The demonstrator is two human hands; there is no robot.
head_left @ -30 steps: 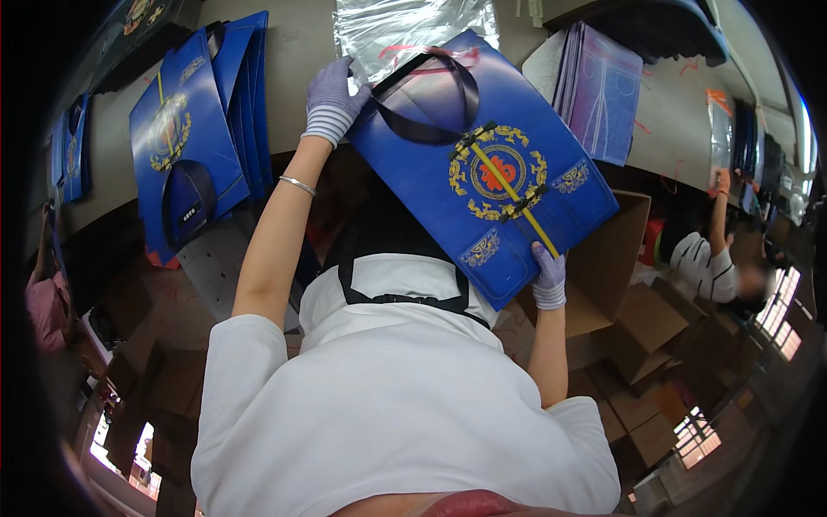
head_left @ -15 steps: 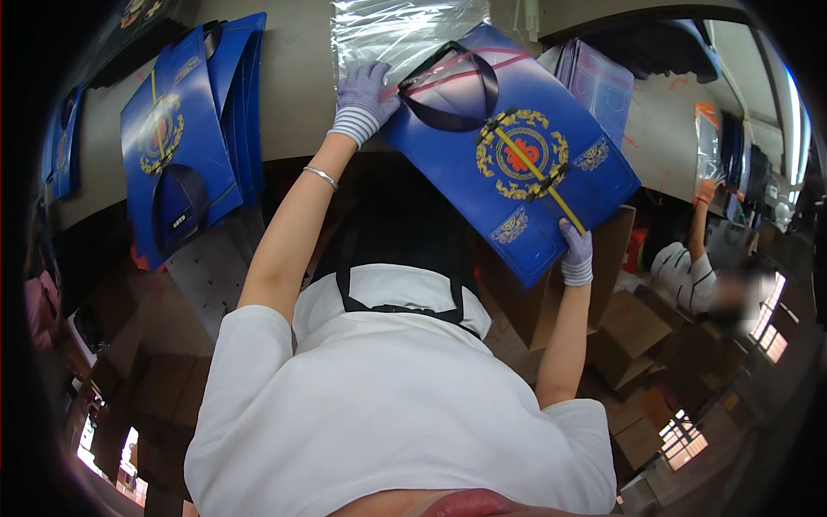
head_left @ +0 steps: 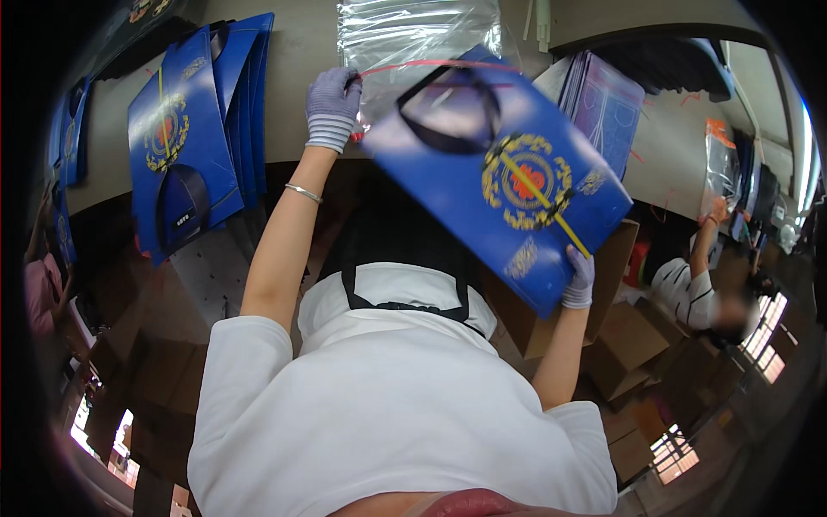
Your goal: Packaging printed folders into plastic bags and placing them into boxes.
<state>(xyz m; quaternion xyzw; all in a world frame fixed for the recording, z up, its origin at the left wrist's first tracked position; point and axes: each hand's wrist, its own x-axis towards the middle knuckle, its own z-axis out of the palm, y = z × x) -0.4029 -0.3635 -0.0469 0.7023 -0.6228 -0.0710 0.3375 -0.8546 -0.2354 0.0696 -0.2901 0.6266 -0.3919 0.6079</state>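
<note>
My left hand (head_left: pixel 333 105), in a pale purple knit glove, is closed at the fingertips on one end of a thin pink-red strip (head_left: pixel 413 65). The strip stretches across the top of a blue paper gift bag (head_left: pixel 448 164), which has black ribbon handles, a gold ring emblem and a yellow band. My right hand (head_left: pixel 581 280), gloved likewise, grips the bag's lower right edge with the thumb on the front; its other fingers are hidden behind. The bag is held tilted and looks slightly blurred. Clear plastic sleeves (head_left: pixel 422 30) lie on the table beyond it.
More blue gift bags (head_left: pixel 185 138) lean together at the left table edge. A stack of bags in clear plastic (head_left: pixel 603 99) lies at the right. Open cardboard boxes (head_left: pixel 633 340) stand below right. A co-worker (head_left: pixel 685 289) is at the far right, another person (head_left: pixel 43 297) at the left.
My left hand has moved a little left, away from the bag, drawing the strip's end with it. The bag and my right hand have shifted slightly down.
</note>
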